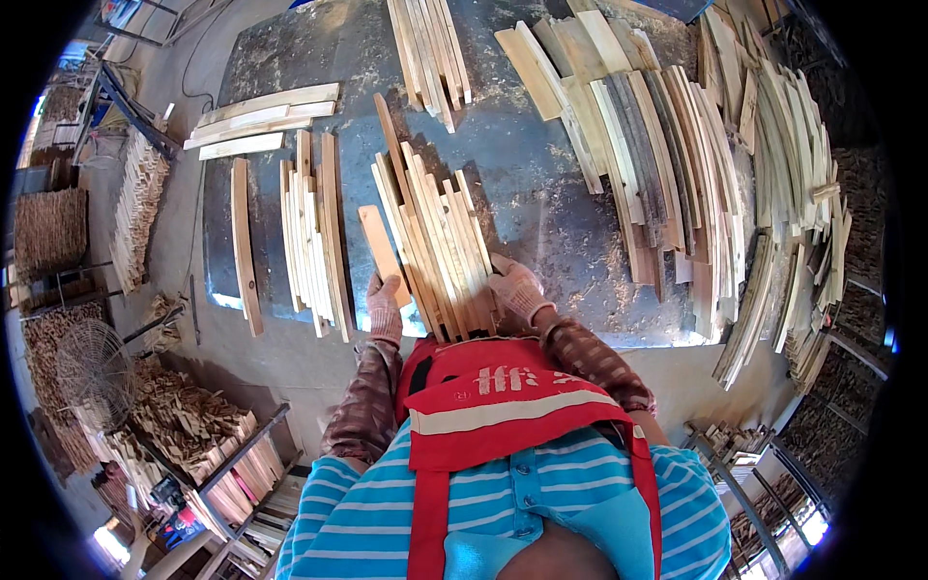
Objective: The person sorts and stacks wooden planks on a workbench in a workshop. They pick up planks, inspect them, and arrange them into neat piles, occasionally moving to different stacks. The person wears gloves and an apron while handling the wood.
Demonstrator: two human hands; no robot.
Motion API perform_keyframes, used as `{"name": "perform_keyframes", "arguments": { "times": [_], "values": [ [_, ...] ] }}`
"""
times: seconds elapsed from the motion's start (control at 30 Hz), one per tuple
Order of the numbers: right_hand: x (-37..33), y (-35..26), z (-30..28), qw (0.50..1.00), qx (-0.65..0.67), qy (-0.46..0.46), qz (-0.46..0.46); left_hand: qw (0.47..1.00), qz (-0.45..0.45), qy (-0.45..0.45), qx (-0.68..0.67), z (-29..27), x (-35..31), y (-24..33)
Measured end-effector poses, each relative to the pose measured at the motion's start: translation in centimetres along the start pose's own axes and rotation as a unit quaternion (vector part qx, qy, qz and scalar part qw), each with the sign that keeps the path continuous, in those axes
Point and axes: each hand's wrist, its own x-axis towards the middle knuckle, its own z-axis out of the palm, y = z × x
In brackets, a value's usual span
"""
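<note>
My left hand, in a pale knit glove, is closed on the near end of a short, flat wooden slat. This slat lies aslant along the left side of a stack of wooden slats right in front of my apron. The stack's near ends reach the table edge, and its far ends are uneven. At its right side my right hand, also gloved, grips the outer slats near their close end. Part of its fingers is hidden against the wood.
The dark, sawdust-strewn table bears a slat bundle at the far middle, another slat bundle at left, crosswise slats and a large slat pile at right. A wire-cage fan stands at lower left.
</note>
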Motion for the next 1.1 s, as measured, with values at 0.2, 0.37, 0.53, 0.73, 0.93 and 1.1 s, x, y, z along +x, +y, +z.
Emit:
{"name": "perform_keyframes", "arguments": {
  "times": [0.2, 0.37, 0.53, 0.73, 0.93, 1.1],
  "values": [
    [-0.9, -1.5, -0.9, 0.999, -0.002, -0.004, 0.044, 1.0, 0.012, -0.019, 0.008, 0.0, -0.5, 1.6],
    [-2.8, -3.8, -6.7, 0.988, -0.02, 0.148, -0.032, 0.994, 0.057, -0.008, 0.098, 2.0, -2.9, 6.0],
    [-5.0, -3.1, -15.4, 0.867, -0.215, 0.431, -0.125, 0.994, 0.085, -0.063, 0.008, 3.6, -1.0, 6.4],
    [-5.6, 1.2, -17.7, 0.809, -0.433, 0.397, -0.007, 0.985, 0.07, -0.157, 0.002, 10.6, -1.1, 6.5],
    [-5.9, 0.8, -13.7, 0.908, -0.246, 0.337, -0.036, 0.977, -0.02, -0.209, -0.022, 16.0, -2.4, 5.9],
    [-5.5, -0.3, -14.8, 0.881, -0.199, 0.402, -0.149, 0.972, -0.042, -0.228, -0.03, 16.2, -3.1, 5.7]
  ]
}}
